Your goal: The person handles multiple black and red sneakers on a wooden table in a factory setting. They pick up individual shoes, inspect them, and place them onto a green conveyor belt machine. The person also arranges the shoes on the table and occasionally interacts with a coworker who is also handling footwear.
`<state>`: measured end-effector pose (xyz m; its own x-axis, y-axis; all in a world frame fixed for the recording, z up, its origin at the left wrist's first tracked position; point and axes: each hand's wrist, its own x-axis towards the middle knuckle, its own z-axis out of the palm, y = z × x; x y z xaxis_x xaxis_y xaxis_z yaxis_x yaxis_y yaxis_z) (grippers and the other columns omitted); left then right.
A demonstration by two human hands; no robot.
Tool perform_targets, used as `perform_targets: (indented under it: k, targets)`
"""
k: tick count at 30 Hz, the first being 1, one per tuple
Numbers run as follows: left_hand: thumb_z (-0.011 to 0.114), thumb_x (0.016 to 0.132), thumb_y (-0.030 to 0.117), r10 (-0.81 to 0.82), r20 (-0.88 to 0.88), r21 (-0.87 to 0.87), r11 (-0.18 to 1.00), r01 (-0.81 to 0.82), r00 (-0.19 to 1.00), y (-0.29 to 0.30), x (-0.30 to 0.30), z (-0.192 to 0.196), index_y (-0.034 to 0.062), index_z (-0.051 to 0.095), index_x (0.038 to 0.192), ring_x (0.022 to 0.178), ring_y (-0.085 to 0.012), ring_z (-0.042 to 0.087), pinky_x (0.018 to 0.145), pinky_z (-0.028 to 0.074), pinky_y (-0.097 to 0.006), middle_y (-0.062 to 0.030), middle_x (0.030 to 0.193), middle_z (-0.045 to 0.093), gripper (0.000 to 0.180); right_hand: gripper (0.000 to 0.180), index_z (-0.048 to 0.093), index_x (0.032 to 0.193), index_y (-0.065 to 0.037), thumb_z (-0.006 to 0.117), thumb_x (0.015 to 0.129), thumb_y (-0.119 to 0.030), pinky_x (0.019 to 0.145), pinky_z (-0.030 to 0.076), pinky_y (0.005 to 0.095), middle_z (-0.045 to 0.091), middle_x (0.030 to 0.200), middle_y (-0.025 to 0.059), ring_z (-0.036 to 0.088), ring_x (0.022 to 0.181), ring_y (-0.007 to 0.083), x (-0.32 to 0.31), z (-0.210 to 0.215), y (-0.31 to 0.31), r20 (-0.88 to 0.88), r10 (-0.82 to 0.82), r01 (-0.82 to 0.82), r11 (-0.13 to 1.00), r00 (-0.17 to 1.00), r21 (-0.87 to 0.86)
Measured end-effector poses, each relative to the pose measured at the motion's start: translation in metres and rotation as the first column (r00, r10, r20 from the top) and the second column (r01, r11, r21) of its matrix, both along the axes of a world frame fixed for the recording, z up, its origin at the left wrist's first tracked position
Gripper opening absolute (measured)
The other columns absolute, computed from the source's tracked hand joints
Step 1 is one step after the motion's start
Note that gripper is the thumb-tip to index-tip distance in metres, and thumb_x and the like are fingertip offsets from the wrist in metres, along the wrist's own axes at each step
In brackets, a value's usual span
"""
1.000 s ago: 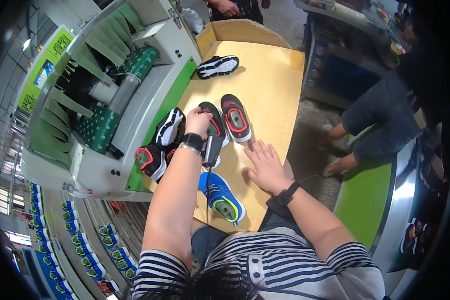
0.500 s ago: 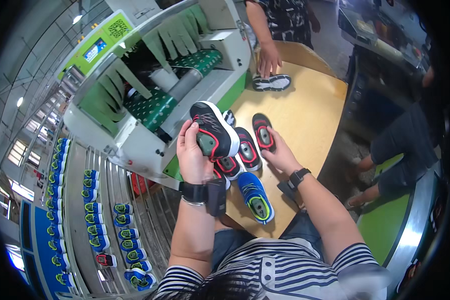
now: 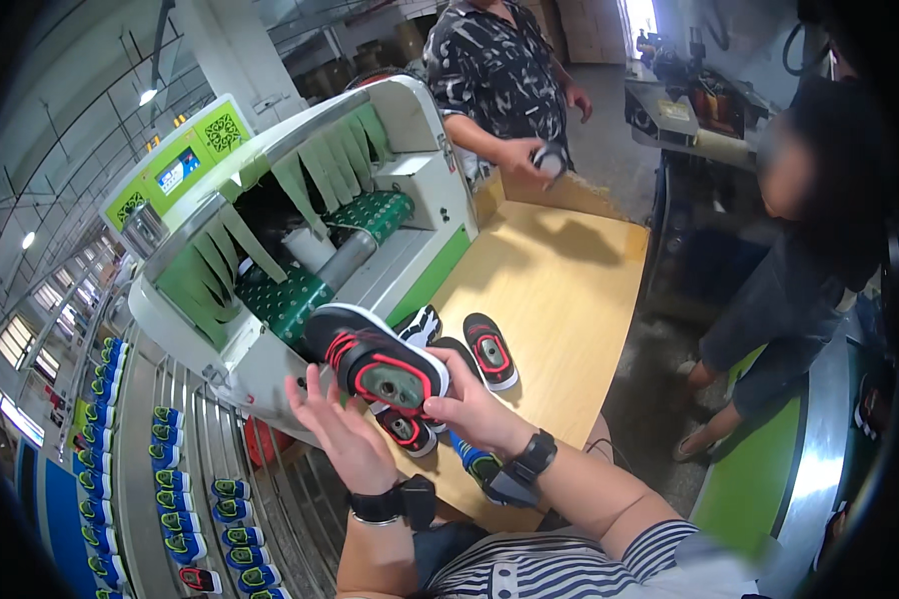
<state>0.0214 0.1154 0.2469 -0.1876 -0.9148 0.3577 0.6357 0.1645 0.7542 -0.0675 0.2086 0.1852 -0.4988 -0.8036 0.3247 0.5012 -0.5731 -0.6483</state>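
Observation:
A black sneaker point(image 3: 375, 357) with red trim, a white sole and a green last inside is held up over the near end of the table. My right hand point(image 3: 481, 407) grips it by the heel end, thumb near the red collar. Just beside its lower left side, my left hand point(image 3: 348, 441) has its fingers spread and holds nothing. Below, another black-and-red sneaker point(image 3: 406, 429) and a blue sneaker point(image 3: 474, 465) are partly hidden by my hands. A third black-and-red sneaker point(image 3: 489, 349) stands upright further right, near a shoe with its black-and-white sole showing point(image 3: 422, 325).
The wooden table point(image 3: 559, 290) runs away from me, alongside a white-and-green conveyor machine point(image 3: 370, 285) with strip curtains. Across it, a co-worker's hand point(image 3: 525, 160) holds a shoe. Racks with blue sneakers point(image 3: 175, 499) stand at left. Another person point(image 3: 779, 270) is at right.
The held sneaker has passed from my left hand to my right, and my left hand has opened. My right hand left the sneaker on the table. The co-worker has lifted a shoe. My view has tilted up.

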Motion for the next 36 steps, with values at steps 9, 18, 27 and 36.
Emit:
perform_targets:
  k: [9, 18, 27, 36]
  targets:
    - [0.06, 0.099, 0.056, -0.331, -0.392, 0.286, 0.843, 0.456, 0.858, -0.079, 0.064, -0.011, 0.0067, 0.063, 0.131, 0.125, -0.0379, 0.059, 0.111, 0.046, -0.053, -0.0171, 0.135, 0.063, 0.059, 0.044, 0.052, 0.146, -0.007, 0.063, 0.105, -0.019, 0.077, 0.051, 0.0232, 0.062, 0.104, 0.0007, 0.06, 0.09, 0.0071, 0.045, -0.004, -0.001, -0.256, -0.203, 0.261, 0.941, 0.945, 0.217]
    - [0.056, 0.102, 0.054, -0.283, -0.338, 0.103, 0.937, 0.334, 0.898, -0.082, 0.092, 0.006, 0.0062, 0.057, 0.137, 0.13, -0.0342, 0.057, 0.115, 0.044, -0.053, -0.0158, 0.136, 0.061, 0.06, 0.02, 0.068, 0.116, -0.003, 0.067, 0.102, -0.017, 0.069, 0.049, 0.022, 0.066, 0.092, -0.0022, 0.06, 0.079, 0.0045, 0.056, -0.013, 0.0, -0.369, -0.09, 0.221, 0.917, 0.925, 0.331]
    - [0.046, 0.104, 0.06, -0.517, -0.128, 0.235, 0.813, 0.533, 0.846, -0.057, 0.086, 0.0, 0.0071, 0.052, 0.146, 0.132, -0.0372, 0.056, 0.111, 0.046, -0.053, -0.0223, 0.144, 0.056, 0.067, 0.035, 0.065, 0.128, 0.003, 0.065, 0.103, -0.021, 0.064, 0.057, 0.0243, 0.071, 0.098, 0.0054, 0.069, 0.081, 0.01, 0.058, 0.022, 0.005, -0.179, 0.049, 0.012, 0.945, 0.983, 0.325]
    - [0.043, 0.103, 0.063, -0.621, -0.089, 0.289, 0.732, 0.617, 0.779, -0.051, 0.075, -0.006, 0.0086, 0.054, 0.146, 0.127, -0.0374, 0.059, 0.106, 0.05, -0.052, -0.0236, 0.143, 0.058, 0.07, 0.029, 0.068, 0.119, 0.005, 0.066, 0.101, -0.018, 0.061, 0.061, 0.0273, 0.074, 0.098, 0.0108, 0.074, 0.086, 0.0159, 0.045, 0.011, 0.01, -0.065, 0.166, -0.132, 0.922, 0.984, 0.364]
